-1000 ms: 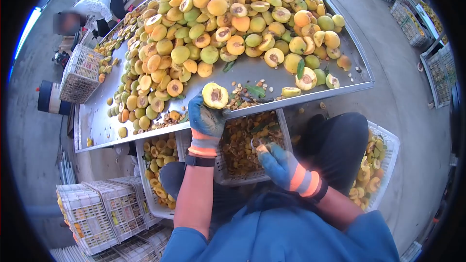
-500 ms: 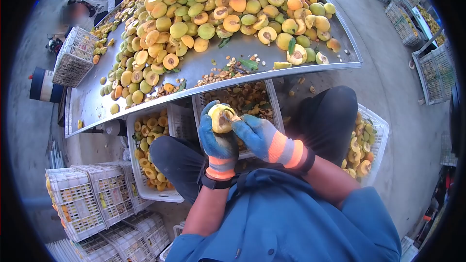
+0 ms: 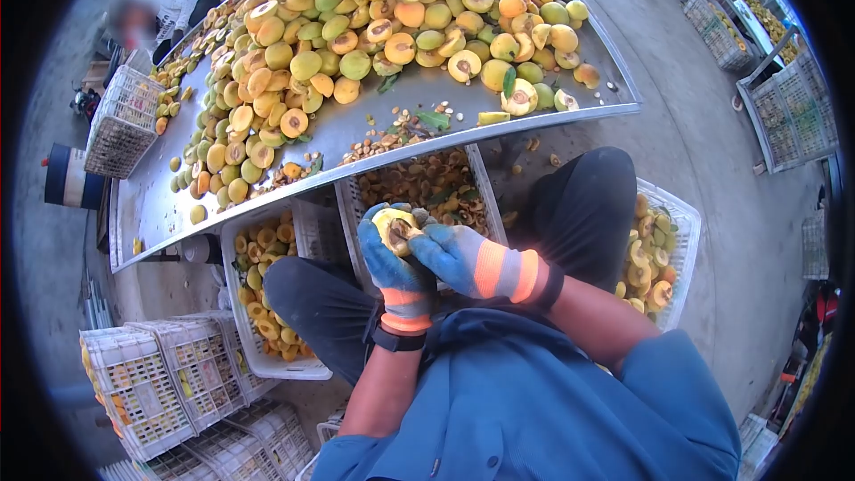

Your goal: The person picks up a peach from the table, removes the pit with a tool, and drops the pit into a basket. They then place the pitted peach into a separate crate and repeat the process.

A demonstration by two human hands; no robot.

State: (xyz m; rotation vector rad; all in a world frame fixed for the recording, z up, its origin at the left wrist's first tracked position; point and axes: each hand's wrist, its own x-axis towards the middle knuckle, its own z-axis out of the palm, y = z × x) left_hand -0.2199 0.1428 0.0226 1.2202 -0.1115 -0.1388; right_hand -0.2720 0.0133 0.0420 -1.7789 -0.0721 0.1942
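In front of my lap my left hand (image 3: 389, 258), in a blue-coated glove with an orange and grey cuff, is closed around a yellow peach half (image 3: 392, 228), its cut face with a brown middle turned up. My right hand (image 3: 452, 255), gloved alike, pinches at the brown middle of the fruit; whatever sits between its fingertips is hidden. Beneath both hands stands a white crate of brown pits and scraps (image 3: 427, 185). A large heap of peaches, many halved (image 3: 356, 36), lies on the metal table (image 3: 499, 132) ahead.
White crates of peach halves stand by my left knee (image 3: 274, 365) and right knee (image 3: 684, 276). Stacked crates (image 3: 160, 383) are at lower left. A crate (image 3: 125, 116) stands at the table's left edge, near another person (image 3: 174, 13). More crates (image 3: 788, 116) line the right.
The view has shifted slightly, so the table sits further left. My right fingers have come closer over the peach half, and the brown piece seen between them and the fruit is now covered.
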